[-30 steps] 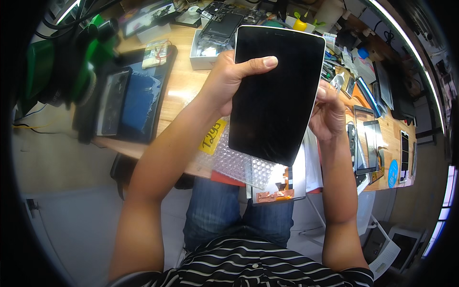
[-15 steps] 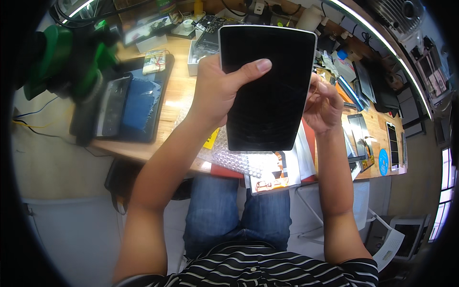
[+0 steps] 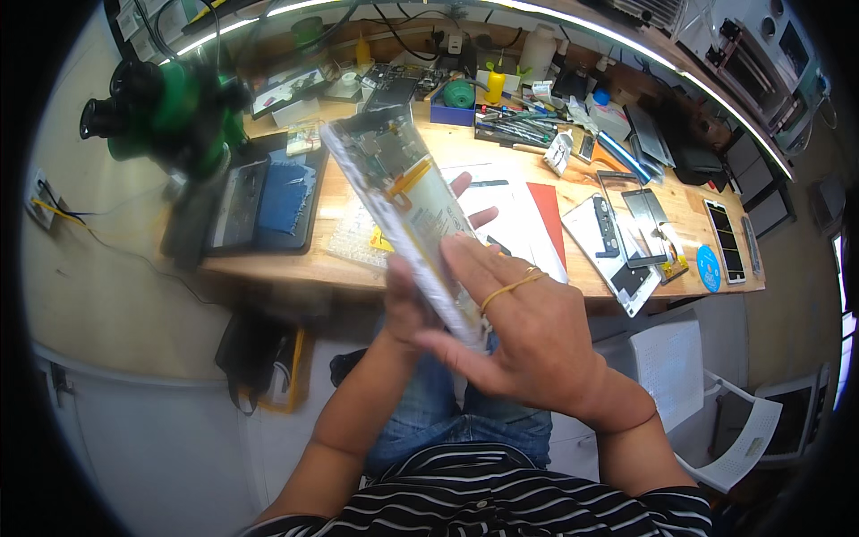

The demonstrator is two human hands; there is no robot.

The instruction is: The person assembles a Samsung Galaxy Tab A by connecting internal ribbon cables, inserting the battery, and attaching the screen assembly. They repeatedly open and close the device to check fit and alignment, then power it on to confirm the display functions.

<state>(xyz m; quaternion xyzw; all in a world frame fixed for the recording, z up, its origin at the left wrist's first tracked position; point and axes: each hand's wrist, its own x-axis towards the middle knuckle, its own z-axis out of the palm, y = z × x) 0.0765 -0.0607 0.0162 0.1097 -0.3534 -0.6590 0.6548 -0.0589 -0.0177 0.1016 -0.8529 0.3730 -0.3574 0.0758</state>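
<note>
Tablet point(image 3: 431, 204), flipped open-side up — left hand point(image 3: 404, 300), right hand point(image 3: 548, 324) both clasping; step: apparently turning — next calls for steady support.

Wide fisheye view from the head, downward over nearby hands point(image 3: 541, 327) and bench point(image 3: 438, 145) beyond

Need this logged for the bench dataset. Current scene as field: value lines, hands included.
held item: tablet, tilted, circuit board and orange flex strip exposed
left hand: blurred, gripping the tablet, fingertips showing beyond it
right hand: fingers laid over the tablet's exposed side
surface: wooden workbench
left side: green microscope, blue cloth
back: yellow bottle, hand tools
right side: loose white panel
off bench: white chair
</note>
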